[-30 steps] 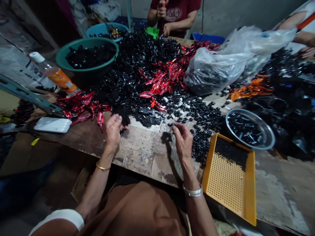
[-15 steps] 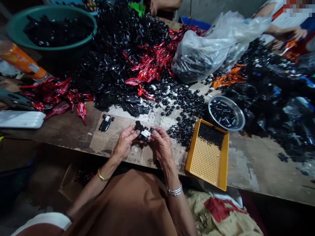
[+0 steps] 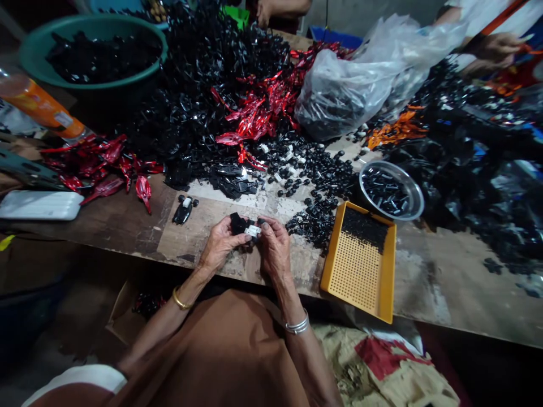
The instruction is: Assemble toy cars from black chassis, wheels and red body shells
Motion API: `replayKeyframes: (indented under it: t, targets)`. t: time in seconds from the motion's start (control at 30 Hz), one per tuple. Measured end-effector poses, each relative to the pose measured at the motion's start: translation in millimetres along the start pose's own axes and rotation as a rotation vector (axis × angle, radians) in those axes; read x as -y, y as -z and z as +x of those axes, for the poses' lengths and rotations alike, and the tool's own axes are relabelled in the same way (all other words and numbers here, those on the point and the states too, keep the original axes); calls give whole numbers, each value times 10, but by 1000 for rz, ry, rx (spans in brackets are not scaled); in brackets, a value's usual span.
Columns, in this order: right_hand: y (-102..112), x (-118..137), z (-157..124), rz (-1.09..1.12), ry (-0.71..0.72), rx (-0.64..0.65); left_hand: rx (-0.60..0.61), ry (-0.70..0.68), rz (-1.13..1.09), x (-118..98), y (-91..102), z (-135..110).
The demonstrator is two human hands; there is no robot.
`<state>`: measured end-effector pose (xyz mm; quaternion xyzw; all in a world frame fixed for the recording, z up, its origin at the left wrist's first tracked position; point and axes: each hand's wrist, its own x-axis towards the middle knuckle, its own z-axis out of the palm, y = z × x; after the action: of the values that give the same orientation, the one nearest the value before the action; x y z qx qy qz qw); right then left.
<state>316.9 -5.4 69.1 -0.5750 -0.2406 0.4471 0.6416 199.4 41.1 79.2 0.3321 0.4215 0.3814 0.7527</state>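
Left hand (image 3: pixel 220 244) and right hand (image 3: pixel 275 250) pinch a black toy car (image 3: pixel 242 226) over the surface's (image 3: pixel 212 210) front edge. It looks light and stiff, best held by its sides

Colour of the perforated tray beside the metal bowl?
Yellow-orange tray; shows best in the head view.

Brown garment (image 3: pixel 229 350), bangled wrists
Gold bangle (image 3: pixel 181 299) on left wrist, silver bangles (image 3: pixel 297 326) on right, white sleeve hem (image 3: pixel 80 377).

Scarred wooden table (image 3: pixel 445 277) carrying a broad heap of black plastic parts (image 3: pixel 203 113) streaked with red parts (image 3: pixel 254 118), a green basin (image 3: pixel 91 34), clear plastic bag (image 3: pixel 360 85), metal bowl (image 3: pixel 413 195), yellow perforated tray (image 3: pixel 356 271) and a lone toy car (image 3: pixel 184 210).
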Motion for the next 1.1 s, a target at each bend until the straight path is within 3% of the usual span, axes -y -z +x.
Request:
replayKeyframes:
  t: [0.13,0.27,0.33,0.43,0.5,0.73,0.8,0.9,1.0,1.1]
  targets:
    - [20,64,-54,-305,221,4,-56,-79,23,9,-71,4]
    - [30,101,-52,-339,269,-7,-64,-162,81,36,-137,10]
    - [30,95,-40,-284,238,-46,-54,-187,150,47,-145,14]
    - [38,82,-19,-87,81,-65,-16,-179,216,32,-125,35]
    - [52,81,-4,49,-7,-65,33,-124,177,-3,-107,63]
    - [85,75,62,246,-98,-15,142,129,-49,-95,-112,149]
    - [92,74,78,315,-139,-5,137,138,-78,-98,-100,174]
    - [137,114,91,299,-91,-44,-4,-38,-14,-103,-37,239]
    - [200,186,93,29,47,-87,-122,-250,188,-105,36,326]
    - [234,218,91,-145,178,-136,-96,-259,336,-79,55,408]
